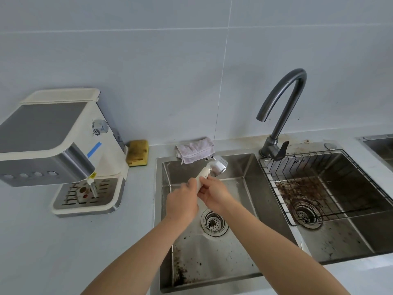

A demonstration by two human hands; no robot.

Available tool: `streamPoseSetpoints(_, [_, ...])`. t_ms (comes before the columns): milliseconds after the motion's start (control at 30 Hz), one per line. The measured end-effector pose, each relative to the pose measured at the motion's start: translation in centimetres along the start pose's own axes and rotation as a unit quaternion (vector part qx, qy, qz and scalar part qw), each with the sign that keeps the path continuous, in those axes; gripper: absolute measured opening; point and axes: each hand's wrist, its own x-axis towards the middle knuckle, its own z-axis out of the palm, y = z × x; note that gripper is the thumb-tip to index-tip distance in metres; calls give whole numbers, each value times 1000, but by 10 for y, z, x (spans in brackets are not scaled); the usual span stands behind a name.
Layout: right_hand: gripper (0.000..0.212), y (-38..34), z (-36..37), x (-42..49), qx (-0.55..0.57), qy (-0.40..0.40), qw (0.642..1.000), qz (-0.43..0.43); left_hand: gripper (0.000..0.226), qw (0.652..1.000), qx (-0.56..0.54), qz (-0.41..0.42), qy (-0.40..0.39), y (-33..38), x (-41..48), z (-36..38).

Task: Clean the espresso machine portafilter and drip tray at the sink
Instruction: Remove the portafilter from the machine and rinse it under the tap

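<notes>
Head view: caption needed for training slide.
Left hand and right hand grip the portafilter over the sink beside the espresso machine.

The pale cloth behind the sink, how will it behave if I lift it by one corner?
The cloth is probably floppy: it lies in soft folds, one edge drooping over the sink's rim. It looks thin, so likely light, unless wet, which I cannot tell. Lifted by a corner, it would probably hang and unfold.

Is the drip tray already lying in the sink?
No, the drip tray sits at the base of the espresso machine on the counter, left of the sink.
</notes>
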Motion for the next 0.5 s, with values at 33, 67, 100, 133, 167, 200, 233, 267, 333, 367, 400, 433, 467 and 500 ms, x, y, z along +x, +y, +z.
streamPoseSetpoints(33, [18,1,0,1,3,5,1000,4,32,1000,9,2,-1,0,0,2])
streamPoseSetpoints(67, [18,2,0,1,7,10,1000,7,34,1000,17,5,-2,1,0,4])
streamPoseSetpoints(100, [18,2,-1,2,9,15,1000,10,36,1000,24,7,-1,1,-1,5])
streamPoseSetpoints(133, [18,3,-2,2,11,19,1000,13,39,1000,29,9,-1,1,-1,7])
streamPoseSetpoints(167, [18,3,-2,3,12,22,1000,15,40,999,33,12,1,1,-1,9])
streamPoseSetpoints(200, [18,3,-3,3,12,24,1000,16,41,999,37,14,2,1,-2,10])
streamPoseSetpoints(233, [18,3,-4,3,11,24,1000,17,42,999,42,16,4,2,-2,11])
streamPoseSetpoints(267, [18,3,-5,4,10,23,1000,17,42,999,47,18,6,2,-1,12])
streamPoseSetpoints(333, [18,4,-7,4,12,18,1000,17,41,998,55,23,12,2,-1,13])
streamPoseSetpoints(367, [18,4,-8,5,13,16,1000,17,40,998,58,25,15,2,-1,14])
streamPoseSetpoints(400, [19,4,-9,5,16,13,1000,17,39,998,61,27,18,2,-1,15])
streamPoseSetpoints(433, [19,4,-10,5,18,10,1000,17,39,997,65,29,20,2,0,15])
streamPoseSetpoints(467, [19,5,-11,6,21,9,1000,17,39,997,67,31,21,2,0,16])
streamPoseSetpoints(500, [19,5,-11,6,25,11,999,17,39,997,67,32,20,2,0,17])
